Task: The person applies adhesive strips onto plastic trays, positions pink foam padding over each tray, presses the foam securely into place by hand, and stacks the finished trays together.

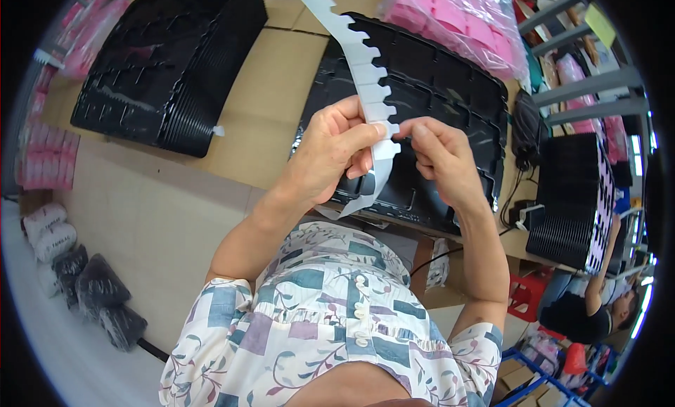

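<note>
- Left hand (320, 145) pinches the notched white strip (361, 54) between thumb and fingers.
- Right hand (450, 159), fingers curled, has its index fingertip at the strip's toothed edge; I cannot tell whether it grips.
- The strip extends over the black plastic tray (446, 94).

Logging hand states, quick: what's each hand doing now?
Left hand: closed, holding the white strip.
Right hand: partly curled, at the strip's notched edge; whether it grips cannot be told.
</note>
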`<state>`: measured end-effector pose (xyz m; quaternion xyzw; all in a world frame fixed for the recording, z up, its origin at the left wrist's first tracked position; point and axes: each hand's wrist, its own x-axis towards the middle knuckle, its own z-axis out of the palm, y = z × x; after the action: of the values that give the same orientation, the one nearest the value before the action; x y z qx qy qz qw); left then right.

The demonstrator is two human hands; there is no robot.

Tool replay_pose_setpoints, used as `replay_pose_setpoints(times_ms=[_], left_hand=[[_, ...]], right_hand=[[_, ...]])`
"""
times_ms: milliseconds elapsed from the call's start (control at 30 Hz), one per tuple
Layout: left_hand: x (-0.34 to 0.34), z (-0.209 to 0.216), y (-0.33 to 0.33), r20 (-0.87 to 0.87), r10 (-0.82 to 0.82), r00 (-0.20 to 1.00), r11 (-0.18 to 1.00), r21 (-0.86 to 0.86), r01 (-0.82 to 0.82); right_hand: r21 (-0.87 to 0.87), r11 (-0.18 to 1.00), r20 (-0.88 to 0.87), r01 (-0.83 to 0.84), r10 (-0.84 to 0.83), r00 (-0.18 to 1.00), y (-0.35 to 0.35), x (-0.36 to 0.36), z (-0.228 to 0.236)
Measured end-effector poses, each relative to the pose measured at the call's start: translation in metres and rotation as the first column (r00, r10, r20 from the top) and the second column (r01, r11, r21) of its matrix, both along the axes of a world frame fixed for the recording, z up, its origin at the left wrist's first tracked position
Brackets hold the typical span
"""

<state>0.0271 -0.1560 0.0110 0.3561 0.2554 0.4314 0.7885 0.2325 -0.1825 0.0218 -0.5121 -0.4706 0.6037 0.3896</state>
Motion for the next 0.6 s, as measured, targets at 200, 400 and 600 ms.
replay_pose_setpoints(times_ms=[200,400,600], left_hand=[[0.009,-0.007,-0.004,-0.084,0.064,0.994,0.994,0.099,-0.055],[0.013,-0.005,-0.008,-0.114,0.111,0.987,0.978,0.191,-0.088],[0.021,-0.004,-0.005,-0.200,0.123,0.972,0.962,0.264,-0.068]], right_hand=[[0.100,0.993,0.033,0.063,-0.067,0.997,-0.008,-0.009,0.007],[0.115,0.993,0.100,0.009,-0.021,0.995,-0.008,-0.006,0.011],[0.184,0.983,0.185,0.006,-0.041,0.982,-0.010,-0.003,0.008]])
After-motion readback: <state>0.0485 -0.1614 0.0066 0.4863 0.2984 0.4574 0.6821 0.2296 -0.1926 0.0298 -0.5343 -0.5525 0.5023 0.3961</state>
